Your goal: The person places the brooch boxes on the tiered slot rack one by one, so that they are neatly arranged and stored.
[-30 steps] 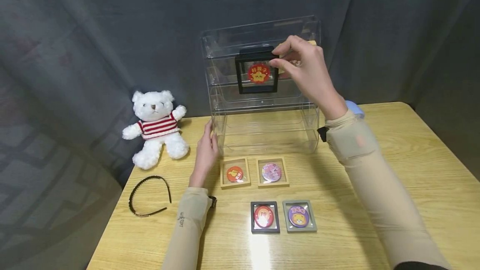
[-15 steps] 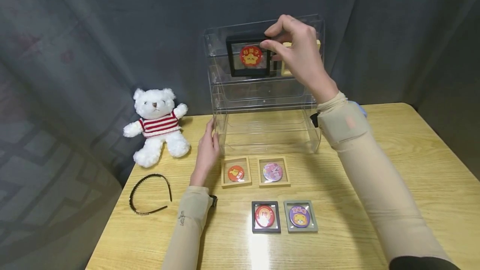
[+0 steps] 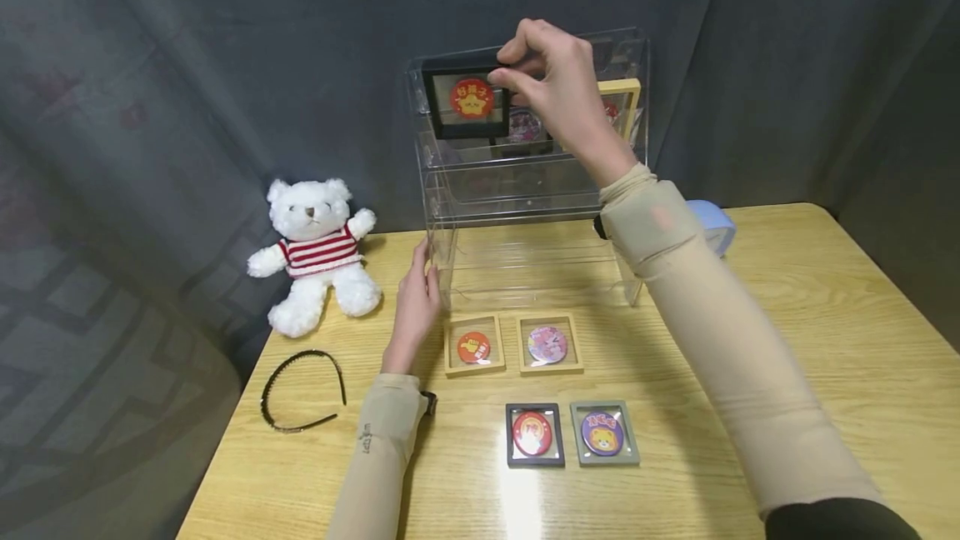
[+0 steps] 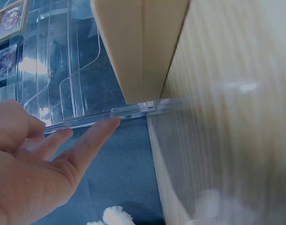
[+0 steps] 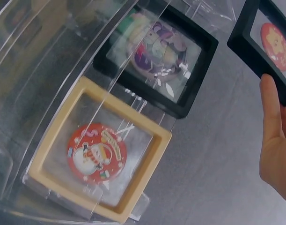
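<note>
My right hand (image 3: 555, 86) pinches the top right corner of a black display frame (image 3: 471, 98) between thumb and fingertips. A red star badge shows in it. It is held upright at the upper left of a clear acrylic rack (image 3: 525, 208). In the right wrist view, the rack's upper tier bears a yellow frame (image 5: 145, 126) with a snowman badge. Beside that stands another black frame (image 5: 206, 56) with a purple badge. My left hand (image 3: 415, 311) touches the rack's left side, its fingers (image 4: 98, 137) extended along the clear edge in the left wrist view.
Two yellow frames (image 3: 475, 370) (image 3: 551, 369) lie before the rack, with a dark frame (image 3: 535, 462) and a grey-green frame (image 3: 609, 460) nearer. A white teddy bear (image 3: 315, 248) and a black headband (image 3: 270, 377) are at the left. A blue object (image 3: 712, 223) sits behind the right forearm.
My right hand has carried the black frame up and leftward across the rack, uncovering the frames on the upper tier. My left hand has stayed at the rack's side.
</note>
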